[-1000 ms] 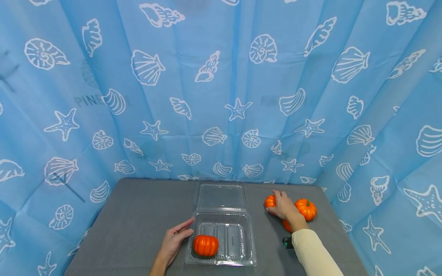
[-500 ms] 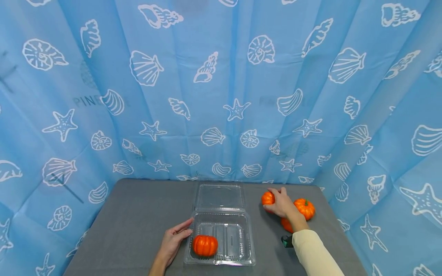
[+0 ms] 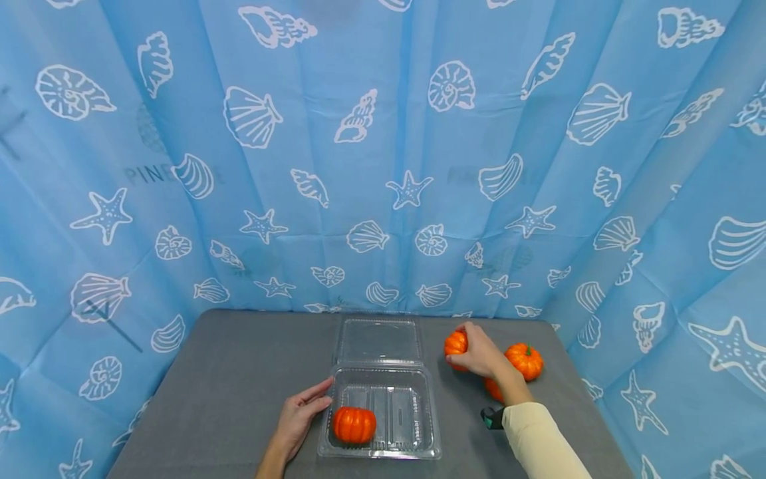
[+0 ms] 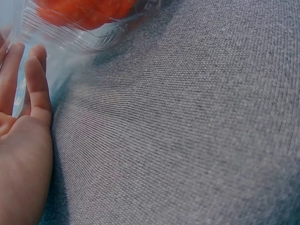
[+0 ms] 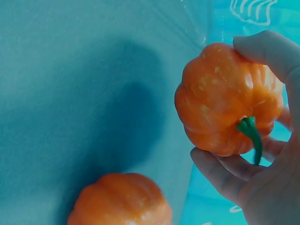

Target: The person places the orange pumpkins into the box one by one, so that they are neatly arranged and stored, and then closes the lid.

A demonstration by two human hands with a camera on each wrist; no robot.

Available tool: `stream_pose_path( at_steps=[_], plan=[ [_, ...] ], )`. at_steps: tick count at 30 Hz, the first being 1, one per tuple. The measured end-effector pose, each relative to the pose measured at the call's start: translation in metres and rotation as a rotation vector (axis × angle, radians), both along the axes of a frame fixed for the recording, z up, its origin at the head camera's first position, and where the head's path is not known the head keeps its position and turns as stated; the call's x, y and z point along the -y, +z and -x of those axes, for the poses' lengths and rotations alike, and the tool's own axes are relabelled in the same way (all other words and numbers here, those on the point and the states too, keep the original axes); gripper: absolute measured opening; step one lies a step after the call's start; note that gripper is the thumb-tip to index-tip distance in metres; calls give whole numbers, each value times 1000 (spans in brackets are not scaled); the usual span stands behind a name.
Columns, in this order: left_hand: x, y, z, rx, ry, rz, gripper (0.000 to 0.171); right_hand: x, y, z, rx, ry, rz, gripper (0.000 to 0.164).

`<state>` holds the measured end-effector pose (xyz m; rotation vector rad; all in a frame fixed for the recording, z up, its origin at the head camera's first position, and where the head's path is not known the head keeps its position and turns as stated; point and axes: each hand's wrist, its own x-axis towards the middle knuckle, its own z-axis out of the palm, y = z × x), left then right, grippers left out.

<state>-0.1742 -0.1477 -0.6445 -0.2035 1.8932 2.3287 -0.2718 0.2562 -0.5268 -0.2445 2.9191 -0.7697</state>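
Clearly, orange pumpkin (image 5: 220,98), gripped in right hand (image 3: 481,354), stem (image 5: 252,136) toward palm (image 5: 274,192).

Orange pumpkin (image 5: 218,93) w/ grn stem (image 5: 247,125), aloft in R fingers (image 5: 218,176); clr plastic box (image 3: 413,429) open, 2nd pumpkin (image 3: 354,426) inside, near L.
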Motion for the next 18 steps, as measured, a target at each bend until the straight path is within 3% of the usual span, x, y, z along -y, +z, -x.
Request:
stream_pose_path(
  at_steps=[11, 18],
  plan=[
    [0, -2, 0, -62, -29, 27, 53, 14, 4, -13, -64, 46, 15, 61],
    [0, -3, 3, -7, -7, 29, 54, 25, 13, -22, -59, 39, 84, 59]
  ],
)
